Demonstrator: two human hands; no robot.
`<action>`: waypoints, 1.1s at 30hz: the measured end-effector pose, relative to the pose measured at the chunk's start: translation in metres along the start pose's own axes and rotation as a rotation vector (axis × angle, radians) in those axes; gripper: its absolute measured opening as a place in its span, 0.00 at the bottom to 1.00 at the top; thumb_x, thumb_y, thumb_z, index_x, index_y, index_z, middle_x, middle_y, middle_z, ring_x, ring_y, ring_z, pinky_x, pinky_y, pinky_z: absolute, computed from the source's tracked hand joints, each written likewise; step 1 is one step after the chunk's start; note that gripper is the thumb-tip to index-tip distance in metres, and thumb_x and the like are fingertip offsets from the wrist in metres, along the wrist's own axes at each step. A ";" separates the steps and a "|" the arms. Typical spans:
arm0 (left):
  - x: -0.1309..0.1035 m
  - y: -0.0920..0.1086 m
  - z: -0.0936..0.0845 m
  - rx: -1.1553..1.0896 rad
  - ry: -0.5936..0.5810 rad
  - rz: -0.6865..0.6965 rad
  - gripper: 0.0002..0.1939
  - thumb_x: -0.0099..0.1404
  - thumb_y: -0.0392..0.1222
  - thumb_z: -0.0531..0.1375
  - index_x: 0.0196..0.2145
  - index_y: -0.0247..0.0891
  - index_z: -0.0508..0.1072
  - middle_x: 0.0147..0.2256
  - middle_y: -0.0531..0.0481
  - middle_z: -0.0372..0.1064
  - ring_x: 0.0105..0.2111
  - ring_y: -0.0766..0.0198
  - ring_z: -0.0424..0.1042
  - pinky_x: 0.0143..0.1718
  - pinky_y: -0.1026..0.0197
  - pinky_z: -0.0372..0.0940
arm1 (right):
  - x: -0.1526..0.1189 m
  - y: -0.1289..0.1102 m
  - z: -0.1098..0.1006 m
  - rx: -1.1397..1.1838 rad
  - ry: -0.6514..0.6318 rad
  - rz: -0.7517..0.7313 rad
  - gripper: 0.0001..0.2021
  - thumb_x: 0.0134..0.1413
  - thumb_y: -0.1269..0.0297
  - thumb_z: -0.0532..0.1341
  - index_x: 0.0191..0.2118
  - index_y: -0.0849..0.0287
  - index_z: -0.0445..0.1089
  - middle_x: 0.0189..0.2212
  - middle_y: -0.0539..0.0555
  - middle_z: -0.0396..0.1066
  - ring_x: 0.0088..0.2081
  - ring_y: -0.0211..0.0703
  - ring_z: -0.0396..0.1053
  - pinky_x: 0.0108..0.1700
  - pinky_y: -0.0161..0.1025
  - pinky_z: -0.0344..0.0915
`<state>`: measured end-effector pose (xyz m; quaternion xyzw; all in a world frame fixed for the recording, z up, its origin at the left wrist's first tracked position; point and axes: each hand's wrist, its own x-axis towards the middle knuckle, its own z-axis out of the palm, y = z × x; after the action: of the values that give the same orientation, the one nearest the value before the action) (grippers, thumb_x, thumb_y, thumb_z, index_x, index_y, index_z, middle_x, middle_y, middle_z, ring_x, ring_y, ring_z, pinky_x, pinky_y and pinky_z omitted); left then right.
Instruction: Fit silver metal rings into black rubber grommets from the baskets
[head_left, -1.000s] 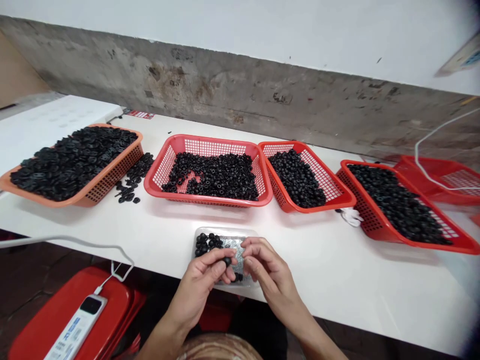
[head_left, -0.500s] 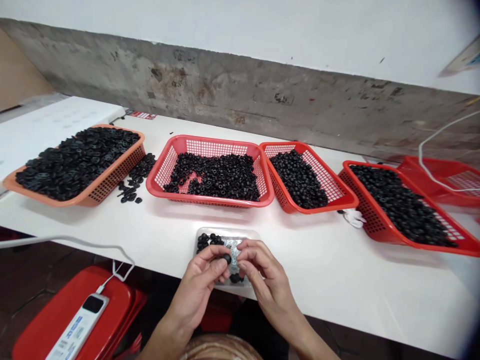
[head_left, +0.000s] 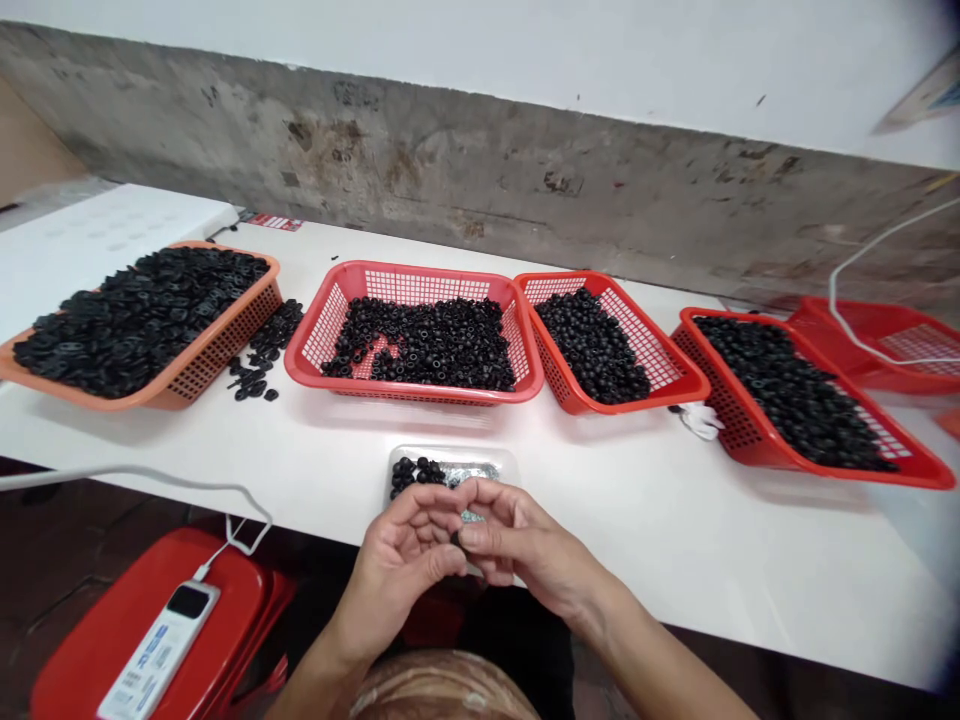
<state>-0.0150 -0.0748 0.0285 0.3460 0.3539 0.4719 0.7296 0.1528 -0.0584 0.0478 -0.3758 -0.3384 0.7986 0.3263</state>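
Note:
My left hand (head_left: 405, 555) and my right hand (head_left: 525, 540) meet over the front edge of the white table. Between the thumbs and fingertips sits a small round black part (head_left: 455, 540), mostly covered by the fingers. Both hands are closed around it, the right thumb pressing at its side and the left thumb just below. Right behind the fingertips lies a shallow clear plastic tray (head_left: 504, 462). Its left side holds several round black parts (head_left: 416, 472); its right side holds tiny silvery pieces (head_left: 469, 470), partly hidden by my hands.
Across the table (head_left: 600, 480) stand a pink-red basket (head_left: 412, 395), two red baskets (head_left: 585, 405) (head_left: 772, 450) and an orange basket (head_left: 202, 370), all filled with black parts. Loose parts (head_left: 259, 365) lie beside the orange one. A power strip (head_left: 161, 650) rests on a red stool (head_left: 90, 620).
My right hand has moved left against my left hand, its thumb now at the black part. Before, the left hand held that part alone with the hands apart. The view has shifted slightly.

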 end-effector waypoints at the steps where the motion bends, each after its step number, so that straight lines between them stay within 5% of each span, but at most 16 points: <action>1: 0.000 0.001 -0.002 0.011 0.022 0.006 0.15 0.57 0.38 0.71 0.43 0.40 0.77 0.35 0.50 0.73 0.31 0.67 0.72 0.33 0.66 0.69 | 0.002 -0.002 -0.001 -0.019 0.012 -0.013 0.21 0.47 0.53 0.71 0.41 0.57 0.66 0.24 0.43 0.61 0.20 0.29 0.55 0.20 0.27 0.47; 5: 0.003 0.007 -0.010 -0.026 0.153 0.012 0.10 0.55 0.41 0.72 0.35 0.37 0.79 0.34 0.50 0.74 0.28 0.70 0.70 0.33 0.69 0.67 | 0.012 -0.008 -0.018 -0.398 0.230 -0.265 0.17 0.57 0.49 0.63 0.40 0.59 0.69 0.20 0.43 0.58 0.20 0.31 0.53 0.22 0.30 0.50; 8: 0.005 0.009 -0.016 -0.118 0.170 0.023 0.10 0.55 0.42 0.72 0.34 0.37 0.79 0.34 0.50 0.75 0.28 0.71 0.70 0.32 0.70 0.66 | 0.015 -0.010 -0.035 -0.875 0.370 -0.459 0.08 0.61 0.60 0.61 0.36 0.59 0.73 0.25 0.49 0.66 0.26 0.36 0.61 0.30 0.33 0.58; 11: 0.006 0.009 -0.018 -0.187 0.134 0.012 0.07 0.56 0.39 0.71 0.32 0.37 0.78 0.33 0.50 0.74 0.28 0.71 0.70 0.32 0.70 0.66 | 0.013 -0.005 -0.042 -1.235 0.294 -0.448 0.07 0.63 0.71 0.57 0.38 0.60 0.73 0.34 0.54 0.71 0.34 0.40 0.68 0.39 0.35 0.61; 14: 0.007 0.007 -0.017 -0.240 0.120 -0.012 0.07 0.57 0.37 0.70 0.34 0.37 0.78 0.33 0.50 0.74 0.29 0.70 0.70 0.32 0.70 0.66 | 0.009 -0.003 -0.037 -1.482 0.137 -0.290 0.12 0.60 0.79 0.54 0.40 0.60 0.74 0.34 0.54 0.70 0.33 0.38 0.68 0.36 0.33 0.59; 23: 0.012 -0.001 -0.016 -0.261 0.096 -0.074 0.06 0.57 0.37 0.70 0.34 0.35 0.80 0.33 0.49 0.75 0.29 0.70 0.70 0.34 0.70 0.67 | 0.028 -0.009 -0.039 -1.596 -0.450 -0.149 0.16 0.55 0.81 0.57 0.41 0.57 0.77 0.33 0.51 0.71 0.31 0.37 0.67 0.33 0.32 0.56; 33: 0.013 -0.006 -0.019 -0.253 0.072 -0.065 0.08 0.57 0.40 0.71 0.34 0.36 0.81 0.34 0.49 0.74 0.29 0.71 0.68 0.33 0.71 0.65 | 0.017 -0.020 -0.039 -1.810 -0.193 -0.131 0.12 0.58 0.82 0.53 0.42 0.63 0.68 0.36 0.55 0.68 0.33 0.39 0.66 0.35 0.35 0.58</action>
<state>-0.0240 -0.0614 0.0113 0.2225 0.3284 0.5010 0.7692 0.1818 -0.0226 0.0383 -0.3999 -0.8821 0.2362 -0.0782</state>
